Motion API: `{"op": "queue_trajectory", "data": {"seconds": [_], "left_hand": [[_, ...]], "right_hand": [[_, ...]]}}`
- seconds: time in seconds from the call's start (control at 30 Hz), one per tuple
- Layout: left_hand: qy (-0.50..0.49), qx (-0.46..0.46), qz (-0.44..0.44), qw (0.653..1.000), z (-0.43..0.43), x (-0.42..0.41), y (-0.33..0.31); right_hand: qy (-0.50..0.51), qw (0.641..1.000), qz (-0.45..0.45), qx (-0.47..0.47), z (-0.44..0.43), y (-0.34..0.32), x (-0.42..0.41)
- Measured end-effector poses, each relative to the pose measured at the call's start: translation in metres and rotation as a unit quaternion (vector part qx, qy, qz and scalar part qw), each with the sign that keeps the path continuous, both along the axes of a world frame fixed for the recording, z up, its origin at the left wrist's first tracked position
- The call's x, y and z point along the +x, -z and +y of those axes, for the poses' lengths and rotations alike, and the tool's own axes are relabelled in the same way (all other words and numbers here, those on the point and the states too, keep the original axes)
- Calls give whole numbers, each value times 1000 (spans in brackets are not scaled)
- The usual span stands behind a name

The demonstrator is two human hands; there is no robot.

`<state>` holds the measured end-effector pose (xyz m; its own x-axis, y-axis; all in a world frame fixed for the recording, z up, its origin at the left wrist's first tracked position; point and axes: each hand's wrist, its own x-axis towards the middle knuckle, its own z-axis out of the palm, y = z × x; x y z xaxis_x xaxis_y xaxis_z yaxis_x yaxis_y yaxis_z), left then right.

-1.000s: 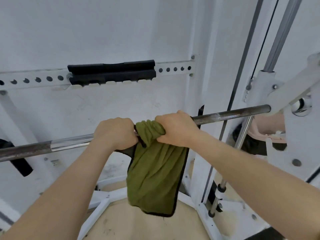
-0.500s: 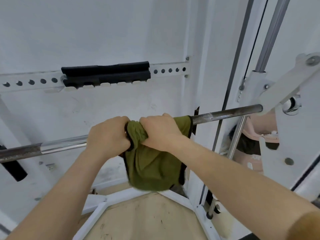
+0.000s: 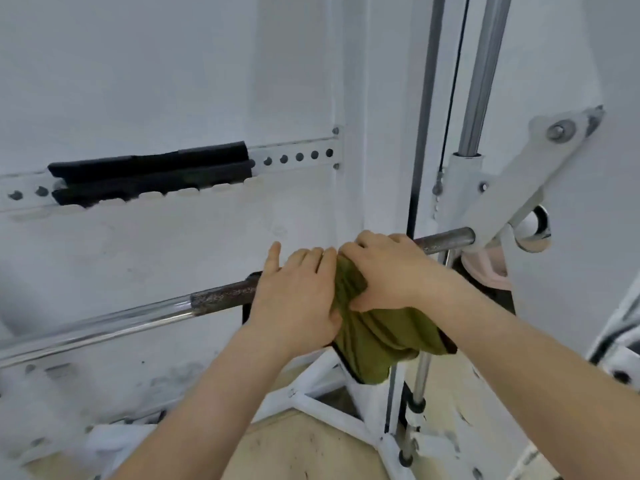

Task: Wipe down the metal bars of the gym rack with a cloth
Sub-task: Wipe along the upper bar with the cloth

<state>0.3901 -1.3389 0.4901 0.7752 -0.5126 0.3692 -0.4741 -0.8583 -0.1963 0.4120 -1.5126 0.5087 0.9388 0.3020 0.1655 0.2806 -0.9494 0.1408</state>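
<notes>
I see both hands up on the long metal bar (image 3: 221, 295), close together. The right hand (image 3: 388, 271) is squeezing the green cloth (image 3: 377, 334), bunched over the bar near its right end by the white rack (image 3: 498, 202). The left hand (image 3: 298, 299) lies flat and loose, fingers stretched out, its side touching the cloth. The rest of the cloth hangs below the bar. Half a second ago the left hand was a fist around the bar; both hands and the cloth have slid right.
</notes>
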Motion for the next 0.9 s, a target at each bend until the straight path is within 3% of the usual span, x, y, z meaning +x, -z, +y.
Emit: {"op": "queue_trajectory", "data": {"seconds": [0.17, 0.3, 0.37, 0.47, 0.5, 0.57, 0.63, 0.67, 0.8, 0.9], "left_hand": [[-35, 7, -11, 999, -67, 12, 9], [-41, 2, -36, 998, -118, 31, 1], [-50, 14, -22, 998, -137, 48, -10], [-17, 71, 15, 997, -158, 65, -22], [4, 77, 23, 997, -162, 67, -23], [39, 52, 50, 997, -170, 65, -25], [59, 12, 69, 996, -176, 55, -29], [65, 2, 56, 996, -175, 48, -29], [22, -65, -66, 995, -141, 13, -8], [-51, -51, -74, 995, -142, 0, 26]], "right_hand": [[118, 990, -20, 71, -88, 7, -13], [116, 981, -107, 109, -107, 38, -20], [90, 958, -182, 203, -114, 51, -23], [33, 886, -267, 377, -124, 67, -31], [44, 860, -242, 447, -125, 71, -34], [75, 804, -97, 581, -123, 78, -34], [48, 784, 42, 617, -118, 81, -31], [34, 781, 59, 620, -116, 82, -28], [-4, 725, -21, 688, -114, 79, -28], [9, 686, -59, 725, -116, 78, -27]]}}
